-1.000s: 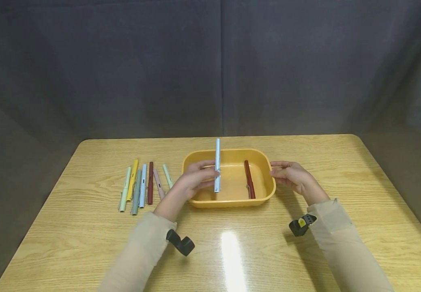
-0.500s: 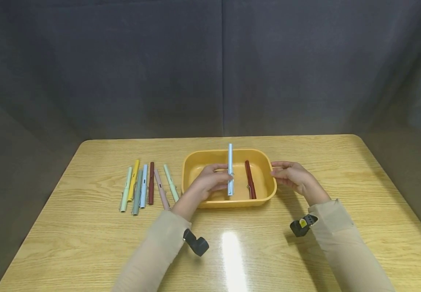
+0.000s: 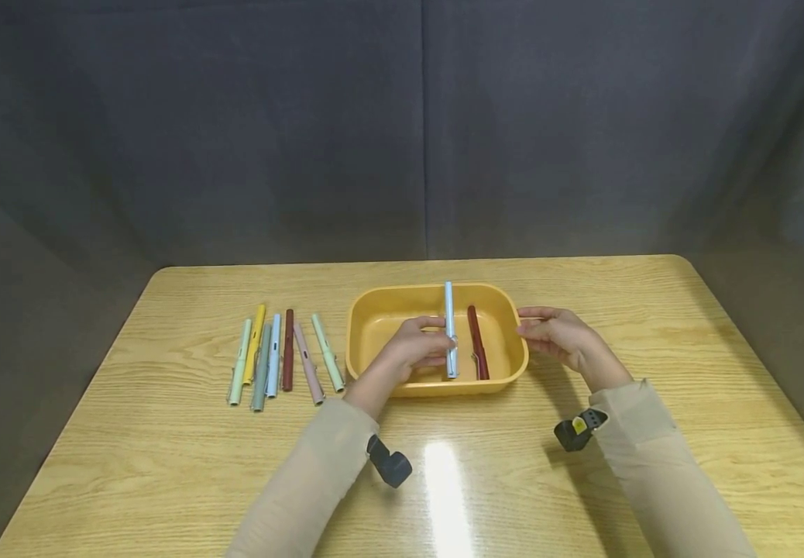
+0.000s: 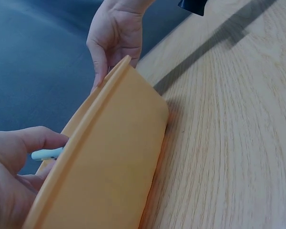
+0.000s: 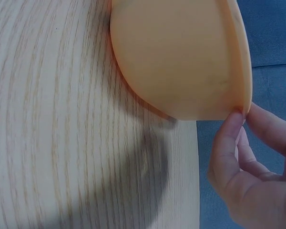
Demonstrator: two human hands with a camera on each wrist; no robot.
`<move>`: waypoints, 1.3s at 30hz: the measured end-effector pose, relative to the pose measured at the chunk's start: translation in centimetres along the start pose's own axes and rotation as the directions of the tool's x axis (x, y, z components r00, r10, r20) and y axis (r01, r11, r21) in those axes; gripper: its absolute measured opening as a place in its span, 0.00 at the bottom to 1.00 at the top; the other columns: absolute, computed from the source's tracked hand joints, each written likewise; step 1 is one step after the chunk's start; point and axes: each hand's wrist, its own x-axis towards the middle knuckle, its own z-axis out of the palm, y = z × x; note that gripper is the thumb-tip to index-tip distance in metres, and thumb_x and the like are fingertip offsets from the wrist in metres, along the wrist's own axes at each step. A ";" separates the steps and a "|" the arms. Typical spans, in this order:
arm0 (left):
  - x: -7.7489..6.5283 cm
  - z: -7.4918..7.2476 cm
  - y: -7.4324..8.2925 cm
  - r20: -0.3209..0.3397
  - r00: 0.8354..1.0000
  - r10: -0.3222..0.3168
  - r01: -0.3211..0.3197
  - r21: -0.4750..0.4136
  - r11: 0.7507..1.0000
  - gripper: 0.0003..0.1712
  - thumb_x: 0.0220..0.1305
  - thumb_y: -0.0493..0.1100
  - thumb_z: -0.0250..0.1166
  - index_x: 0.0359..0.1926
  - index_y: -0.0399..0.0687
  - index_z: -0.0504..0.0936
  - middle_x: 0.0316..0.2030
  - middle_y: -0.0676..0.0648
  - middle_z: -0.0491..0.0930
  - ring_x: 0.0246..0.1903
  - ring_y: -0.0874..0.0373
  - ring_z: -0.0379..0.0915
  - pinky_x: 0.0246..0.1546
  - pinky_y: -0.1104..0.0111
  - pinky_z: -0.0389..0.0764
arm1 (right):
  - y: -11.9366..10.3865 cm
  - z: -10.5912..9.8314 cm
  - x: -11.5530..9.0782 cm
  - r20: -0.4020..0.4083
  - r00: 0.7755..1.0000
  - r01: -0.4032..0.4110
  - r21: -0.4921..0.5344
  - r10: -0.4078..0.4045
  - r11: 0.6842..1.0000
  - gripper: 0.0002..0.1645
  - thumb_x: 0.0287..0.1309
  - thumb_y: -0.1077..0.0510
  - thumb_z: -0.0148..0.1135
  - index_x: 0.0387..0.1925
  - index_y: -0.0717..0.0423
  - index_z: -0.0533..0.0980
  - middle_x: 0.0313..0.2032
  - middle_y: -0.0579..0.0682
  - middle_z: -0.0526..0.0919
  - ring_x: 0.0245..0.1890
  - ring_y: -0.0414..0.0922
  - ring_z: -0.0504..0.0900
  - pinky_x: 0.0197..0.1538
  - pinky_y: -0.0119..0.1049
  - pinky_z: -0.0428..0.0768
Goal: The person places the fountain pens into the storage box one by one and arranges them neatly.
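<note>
My left hand (image 3: 412, 346) pinches a light blue pen (image 3: 449, 310) by its clip end, holding it lengthwise inside the yellow-orange plastic box (image 3: 486, 389). In the left wrist view, the box wall hides much of that hand, and only a short piece of the pen (image 4: 45, 154) shows. Just to the right of it, a dark red pen (image 3: 477, 345) lies on the box floor. With thumb and fingers my right hand (image 3: 564, 341) grips the rim at the box's right end, as the right wrist view also shows at the rim (image 5: 246, 95).
Left of the box, several capped pens lie in a loose row on the wooden table (image 3: 165, 434): a yellow pen (image 3: 254, 345), a dark red pen (image 3: 288, 350), a mauve pen (image 3: 309, 364) and a pale green pen (image 3: 328, 353) among them. A dark curtain (image 3: 304, 139) stands behind.
My left hand has carried the light blue pen rightward and lower in the box, closer to the dark red pen. The right hand stays on the rim.
</note>
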 end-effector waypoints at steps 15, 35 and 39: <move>0.7 1.1 -0.3 0.026 1.000 -0.007 0.007 0.023 1.000 0.31 0.57 0.26 0.60 0.63 0.32 0.65 0.45 0.35 0.79 0.45 0.44 0.81 0.49 0.61 0.85 | 0.1 -0.1 0.1 0.002 1.000 -0.003 0.021 0.003 1.000 0.36 0.63 0.67 0.54 0.68 0.73 0.52 0.29 0.36 0.81 0.32 0.30 0.81 0.39 0.21 0.83; 1.5 2.3 -0.6 -0.005 0.998 -0.057 0.057 0.040 0.998 0.30 0.57 0.25 0.61 0.61 0.31 0.66 0.54 0.32 0.76 0.45 0.44 0.82 0.43 0.64 0.87 | 0.0 0.1 0.1 -0.002 1.000 -0.006 0.006 0.006 1.000 0.36 0.64 0.67 0.53 0.68 0.73 0.51 0.29 0.37 0.80 0.32 0.31 0.81 0.39 0.21 0.83; 1.7 2.4 -0.8 -0.012 0.998 -0.059 0.059 0.058 0.997 0.30 0.56 0.24 0.62 0.61 0.31 0.67 0.51 0.33 0.77 0.39 0.48 0.83 0.40 0.66 0.88 | -0.1 0.1 -0.1 -0.010 1.000 -0.008 -0.004 0.008 1.000 0.35 0.63 0.67 0.53 0.68 0.73 0.52 0.30 0.37 0.79 0.32 0.31 0.80 0.39 0.21 0.83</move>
